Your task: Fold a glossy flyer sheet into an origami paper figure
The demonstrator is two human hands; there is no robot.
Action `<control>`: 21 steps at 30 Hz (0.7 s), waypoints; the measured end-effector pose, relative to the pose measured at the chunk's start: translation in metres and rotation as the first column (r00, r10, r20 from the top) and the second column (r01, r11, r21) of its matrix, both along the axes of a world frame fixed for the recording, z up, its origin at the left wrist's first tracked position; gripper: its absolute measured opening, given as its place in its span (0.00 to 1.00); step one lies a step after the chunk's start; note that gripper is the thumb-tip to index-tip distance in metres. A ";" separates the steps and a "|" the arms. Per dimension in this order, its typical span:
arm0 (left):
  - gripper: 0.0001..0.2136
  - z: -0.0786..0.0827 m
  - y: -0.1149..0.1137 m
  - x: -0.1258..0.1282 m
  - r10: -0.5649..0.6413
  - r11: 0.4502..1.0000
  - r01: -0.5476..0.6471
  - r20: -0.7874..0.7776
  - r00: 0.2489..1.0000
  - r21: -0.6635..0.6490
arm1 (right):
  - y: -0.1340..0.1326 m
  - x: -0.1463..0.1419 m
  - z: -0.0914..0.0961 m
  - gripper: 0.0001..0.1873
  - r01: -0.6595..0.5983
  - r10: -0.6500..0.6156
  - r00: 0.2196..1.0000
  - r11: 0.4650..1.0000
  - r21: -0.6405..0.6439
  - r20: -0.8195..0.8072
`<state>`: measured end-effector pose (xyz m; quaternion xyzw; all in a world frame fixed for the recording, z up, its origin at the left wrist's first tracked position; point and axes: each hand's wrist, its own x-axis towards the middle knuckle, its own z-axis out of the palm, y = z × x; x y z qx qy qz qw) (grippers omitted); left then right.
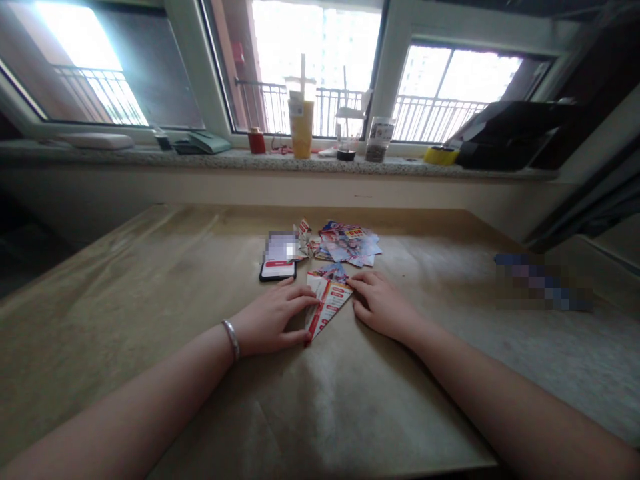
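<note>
A printed paper (327, 303), white with red and yellow bands and folded to a triangular shape, lies on the table with one point towards me. My left hand (273, 317) has its fingers spread, fingertips resting on the paper's left part and the thumb at its lower point. At the right corner, the fingertips of my right hand (384, 305) touch the paper, while the thumb stays apart on the tabletop. A bluish printed part (333, 272) shows at the paper's far edge. My left wrist wears a silver bracelet (231, 339).
Just beyond my hands are a phone (278, 270) with a partly blurred screen, a folded paper piece (306, 240) and a pile of printed cards (353, 243). A blurred bluish object (543, 283) lies right. Cups, including a yellow drink (302, 127), line the windowsill (200, 159).
</note>
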<state>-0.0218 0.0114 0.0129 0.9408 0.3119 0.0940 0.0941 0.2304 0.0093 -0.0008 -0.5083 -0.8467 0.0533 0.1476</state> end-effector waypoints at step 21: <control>0.26 -0.009 -0.001 0.005 0.026 0.996 -0.015 -0.122 0.992 0.084 | 0.007 0.011 -0.003 0.12 -0.038 0.021 0.972 0.997 -0.071 -0.236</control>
